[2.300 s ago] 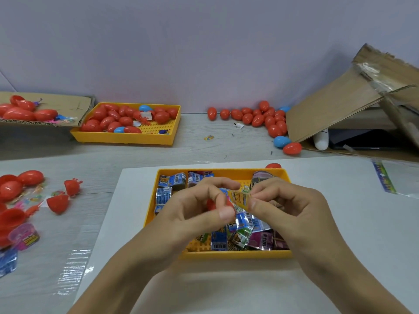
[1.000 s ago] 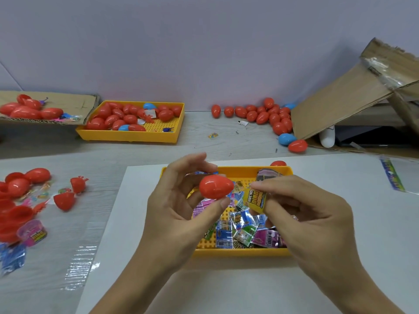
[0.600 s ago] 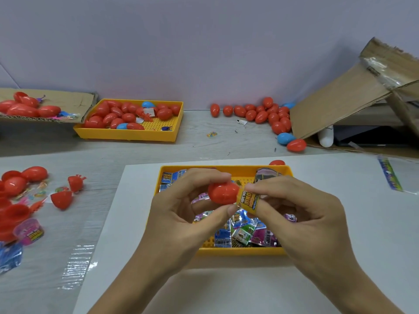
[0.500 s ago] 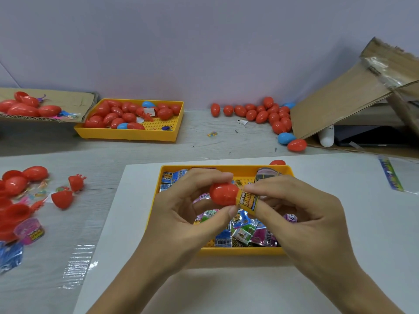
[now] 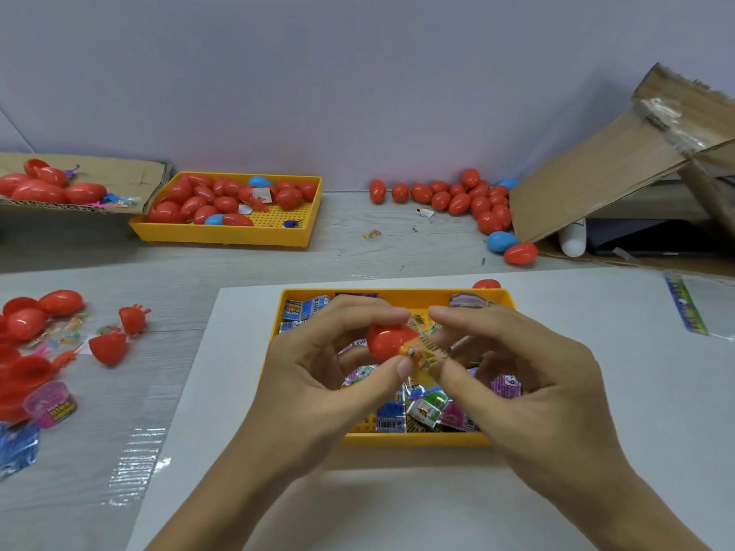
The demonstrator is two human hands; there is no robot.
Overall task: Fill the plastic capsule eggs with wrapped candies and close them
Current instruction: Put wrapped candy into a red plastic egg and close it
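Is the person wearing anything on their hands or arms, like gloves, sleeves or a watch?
No. The left hand and the right hand are bare, without gloves or rings, and both forearms are uncovered down to the picture's edge: no sleeves, watch or wristband in view.

- Left hand (image 5: 318,375) pinches a red capsule egg (image 5: 387,342) over the yellow candy tray (image 5: 413,439).
- Right hand (image 5: 525,375) presses a yellow wrapped candy (image 5: 427,351) against it.

candy tray (image 5: 397,440) before hands (image 5: 318,375), egg tray (image 5: 222,235) behind left, box (image 5: 596,180) right
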